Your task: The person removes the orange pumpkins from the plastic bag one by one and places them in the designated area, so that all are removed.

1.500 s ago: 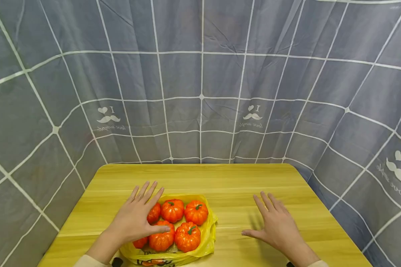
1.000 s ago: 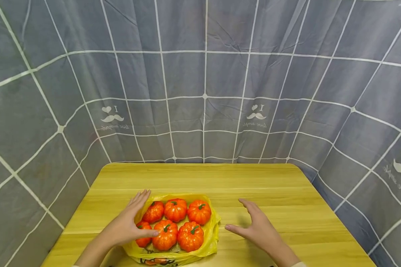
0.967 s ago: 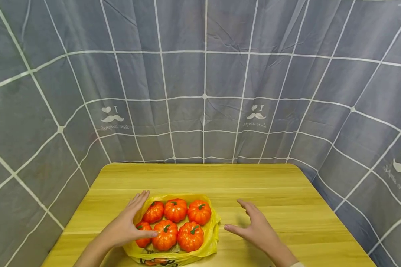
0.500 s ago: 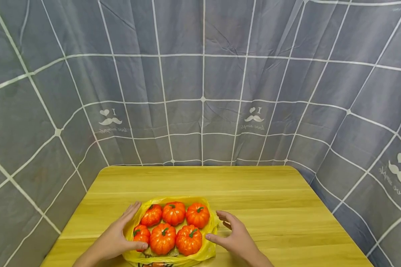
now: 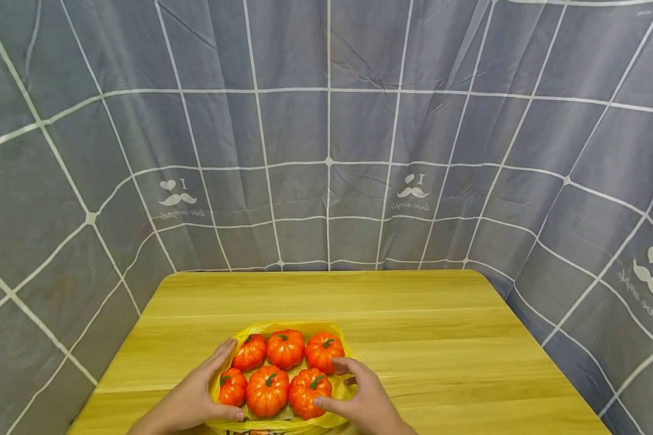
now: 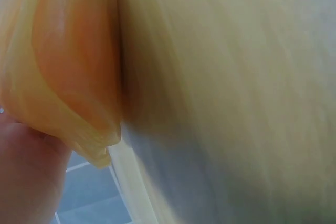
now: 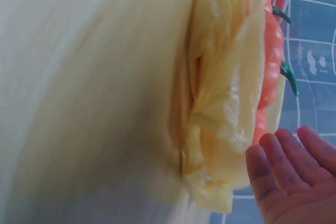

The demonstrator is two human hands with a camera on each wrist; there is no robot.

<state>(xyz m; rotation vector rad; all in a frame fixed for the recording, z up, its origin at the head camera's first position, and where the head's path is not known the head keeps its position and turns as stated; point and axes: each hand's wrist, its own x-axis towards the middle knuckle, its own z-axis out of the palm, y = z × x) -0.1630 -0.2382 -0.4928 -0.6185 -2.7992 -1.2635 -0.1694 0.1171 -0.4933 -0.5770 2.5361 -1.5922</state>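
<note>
Several small orange pumpkins (image 5: 267,391) with green stems sit in a yellow plastic bag (image 5: 305,426), its mouth spread wide. My left hand (image 5: 196,389) lies along the bag's left side, thumb near the front-left pumpkin. On the other side my right hand (image 5: 363,396) reaches over the bag's right edge, its fingers and thumb by the right-hand pumpkins. In the right wrist view the fingers of the right hand (image 7: 294,174) are extended beside the bag (image 7: 226,77). The left wrist view shows the left hand (image 6: 31,171) against the bag's wall; its fingertips are hidden there.
The bag rests near the front of a yellow wood-grain table (image 5: 441,344). A grey curtain (image 5: 326,121) with white grid lines surrounds the table's back and sides.
My right hand has moved left and toward me, from over the table to the bag's right edge. My left hand has come down from above the pumpkins to the bag's left side.
</note>
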